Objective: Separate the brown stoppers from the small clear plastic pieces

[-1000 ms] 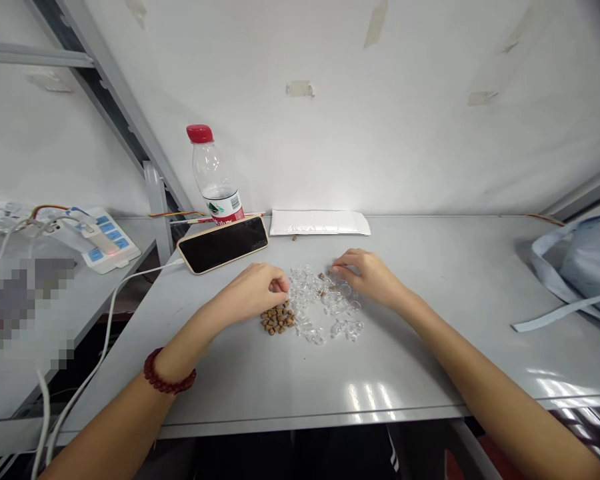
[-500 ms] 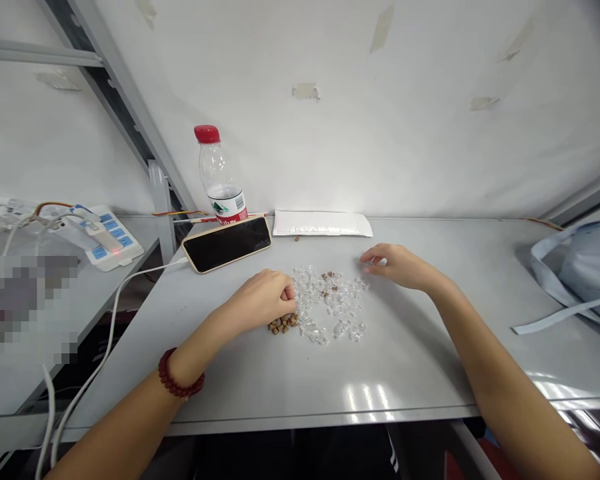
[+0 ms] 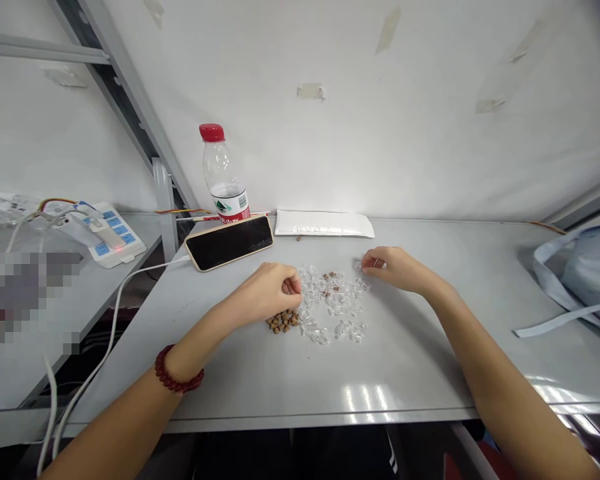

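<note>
My left hand (image 3: 269,291) is curled in a pinch over the left side of a spread of small clear plastic pieces (image 3: 347,303). Anything between its fingertips is too small or hidden to make out. Just below this hand lies a heap of small brown pellets (image 3: 283,322), partly covered by it. A few reddish-brown bits (image 3: 333,275) sit among the clear pieces. My right hand (image 3: 391,265) is at the upper right of the spread, thumb and fingers closed on a clear plastic piece (image 3: 359,266).
A phone (image 3: 230,243) with a white cable leans before a red-capped water bottle (image 3: 225,175). A flat white packet (image 3: 324,224) lies by the wall, one brown pellet (image 3: 299,239) before it. On the left is a power strip (image 3: 117,235); on the right, a light-blue bag (image 3: 587,277).
My left hand has lifted slightly and shifted right, uncovering more of the pellet heap. My right hand has barely moved; a clear piece now shows at its fingertips. The view has shifted slightly.
</note>
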Motion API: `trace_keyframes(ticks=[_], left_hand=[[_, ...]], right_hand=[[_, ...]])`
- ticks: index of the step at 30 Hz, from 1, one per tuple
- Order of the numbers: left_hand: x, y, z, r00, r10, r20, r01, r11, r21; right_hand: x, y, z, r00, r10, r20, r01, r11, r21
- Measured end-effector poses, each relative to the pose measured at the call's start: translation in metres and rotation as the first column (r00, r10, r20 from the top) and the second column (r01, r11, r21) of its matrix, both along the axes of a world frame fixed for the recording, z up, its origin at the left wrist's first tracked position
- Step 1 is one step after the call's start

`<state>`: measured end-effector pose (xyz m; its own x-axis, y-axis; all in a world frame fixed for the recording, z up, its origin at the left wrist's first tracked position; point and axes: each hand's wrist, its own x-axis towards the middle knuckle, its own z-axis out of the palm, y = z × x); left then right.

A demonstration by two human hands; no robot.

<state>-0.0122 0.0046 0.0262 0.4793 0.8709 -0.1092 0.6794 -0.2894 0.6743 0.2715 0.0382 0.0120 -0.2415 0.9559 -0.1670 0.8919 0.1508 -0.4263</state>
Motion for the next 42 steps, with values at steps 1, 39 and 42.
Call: trace_keyframes(ticks=[1,39,42], left_hand=[[0.001,0.000,0.000,1.000,0.005,0.005,-0.005,1.000,0.001],[0.029,-0.018,-0.023,0.856,-0.407,0.318,0.069,0.701,0.710],[0.028,-0.021,-0.020,0.876,-0.376,0.303,0.084,0.736,0.671]], right_hand=[[-0.001,-0.001,0.000,1.000,-0.002,-0.005,0.002,1.000,0.001],[-0.059,-0.045,0.014,0.741,0.226,-0.632,-0.301,0.954,-0.012],[-0.058,-0.044,0.015,0.712,0.179,-0.680,-0.316,0.945,-0.082]])
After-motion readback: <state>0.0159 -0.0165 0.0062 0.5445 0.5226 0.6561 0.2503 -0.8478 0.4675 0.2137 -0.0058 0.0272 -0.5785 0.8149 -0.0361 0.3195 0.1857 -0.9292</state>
